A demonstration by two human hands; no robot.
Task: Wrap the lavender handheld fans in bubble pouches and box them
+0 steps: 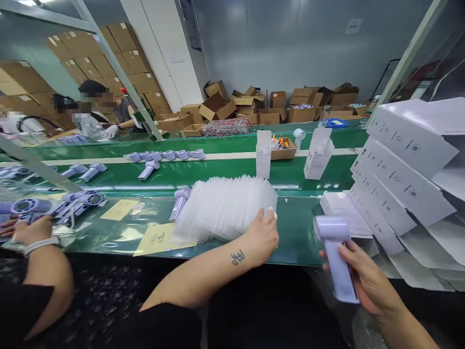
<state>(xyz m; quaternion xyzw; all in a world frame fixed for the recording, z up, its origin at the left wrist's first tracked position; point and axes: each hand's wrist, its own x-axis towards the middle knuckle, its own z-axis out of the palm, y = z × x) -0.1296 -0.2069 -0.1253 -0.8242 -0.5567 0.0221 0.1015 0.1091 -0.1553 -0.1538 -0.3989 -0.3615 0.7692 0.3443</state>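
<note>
My left hand point(262, 237) rests at the right end of a thick row of clear plastic bags point(225, 206), its fingers bent against the bags' edge. In my right hand point(363, 274) is a lilac handheld fan point(337, 261), gripped by its handle with the round head up. Just behind that fan lies a white printed box point(343, 208). Another lilac fan point(178, 203) lies at the left side of the bags, near yellow paper notes point(154, 241).
Flat white cartons point(399, 179) are stacked at the right. Two open white boxes point(263, 160) stand behind the bags, by a small cardboard tray point(283, 149). A co-worker's hand point(32, 230) touches fans at the left. Several fans point(169, 155) line the conveyor.
</note>
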